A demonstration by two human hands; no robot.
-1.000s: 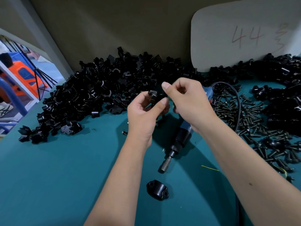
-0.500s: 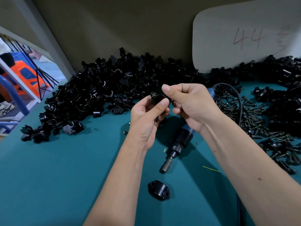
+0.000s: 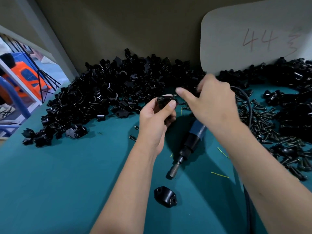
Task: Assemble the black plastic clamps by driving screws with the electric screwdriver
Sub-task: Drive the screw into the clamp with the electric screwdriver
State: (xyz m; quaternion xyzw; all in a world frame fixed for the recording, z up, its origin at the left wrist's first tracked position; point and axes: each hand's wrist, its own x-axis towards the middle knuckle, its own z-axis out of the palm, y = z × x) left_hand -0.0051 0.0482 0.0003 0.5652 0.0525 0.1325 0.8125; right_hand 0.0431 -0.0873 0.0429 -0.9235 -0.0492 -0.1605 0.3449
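My left hand (image 3: 157,119) grips a small black clamp piece (image 3: 164,100) between thumb and fingers, raised above the teal table (image 3: 59,183). My right hand (image 3: 212,103) is motion-blurred just to the right of that piece, thumb pointing left, not touching it; its fingertips are smeared, so whether they hold anything is unclear. The electric screwdriver (image 3: 190,142) lies on the table under my hands, bit end (image 3: 170,174) towards me. A single black clamp half (image 3: 165,196) lies close to me.
A large heap of black clamp parts (image 3: 118,92) fills the back left, with more at the right (image 3: 297,102). Loose black screws (image 3: 263,122) spread at the right beside the screwdriver's cable (image 3: 249,105). Two stray screws (image 3: 133,132) lie left of my wrist. A white board (image 3: 253,39) leans on the wall.
My right hand has pulled away from the clamp piece, up and to the right, and is now blurred. My left hand keeps holding the piece in about the same place.
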